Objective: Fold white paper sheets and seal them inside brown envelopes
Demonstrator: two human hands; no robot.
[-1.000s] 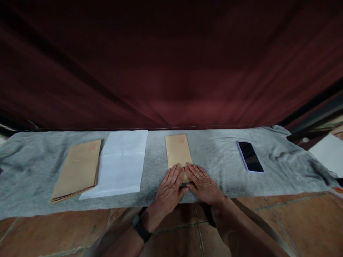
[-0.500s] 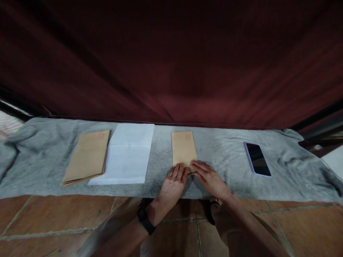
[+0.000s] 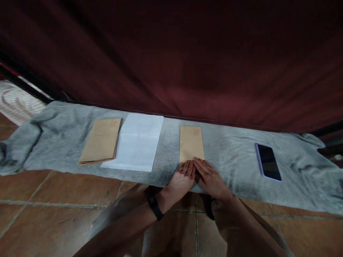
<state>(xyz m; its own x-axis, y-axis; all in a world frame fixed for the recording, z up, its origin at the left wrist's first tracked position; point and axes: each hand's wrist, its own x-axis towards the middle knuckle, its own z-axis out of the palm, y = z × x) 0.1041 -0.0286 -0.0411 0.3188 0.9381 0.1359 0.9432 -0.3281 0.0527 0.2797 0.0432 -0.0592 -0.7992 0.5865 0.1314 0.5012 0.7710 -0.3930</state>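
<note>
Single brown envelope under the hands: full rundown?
The envelope is a narrow brown paper one with a small red mark near its far end. It lies flat, lengthwise away from the person, on the grey cloth. The left hand and right hand press flat on its near end, hiding it.

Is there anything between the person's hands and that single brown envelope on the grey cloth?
Nothing visible: the left hand and right hand lie flat directly on the near end of the brown envelope.

The brown envelope's near end lies hidden under both hands (red print too small to read).
</note>
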